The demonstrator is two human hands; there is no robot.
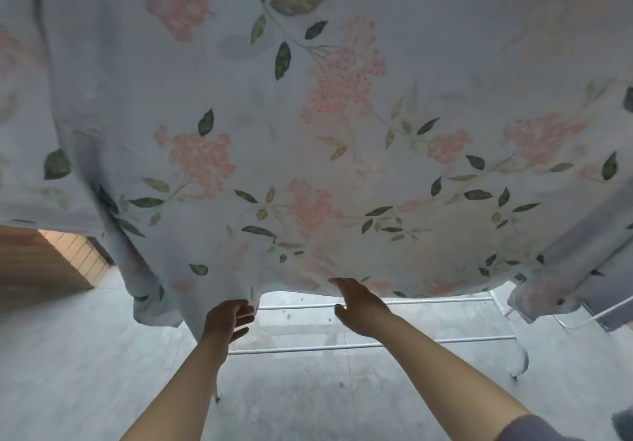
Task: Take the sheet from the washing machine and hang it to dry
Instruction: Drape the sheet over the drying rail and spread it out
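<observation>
- The floral sheet (308, 115) is up and spread wide, and it fills nearly the whole upper frame, draped over the drying rack (376, 299), whose white rails show just under its hem.
- So the washing-machine part looks done. By my reading, what's left is evening out the hang.
- Lower centre, the right hand (363, 307) reaches up with its fingers (339, 283) straight and loose, tips touching the hem and holding nothing.
- The left hand (226, 319) is just beside it at the hem where the cloth dips lowest. Its fingers are loosely curled, and I can't tell whether they pinch the edge.
- At the left the cloth bunches and sags. At the right edge a fold is rolled up. Both likely need smoothing.
- The top of the rack is hidden under the fabric, and the sheet runs out of frame above and on both sides.
- No washing machine is in view, only the grey floor (308, 399) and a wooden panel (37, 262) at middle left.
</observation>
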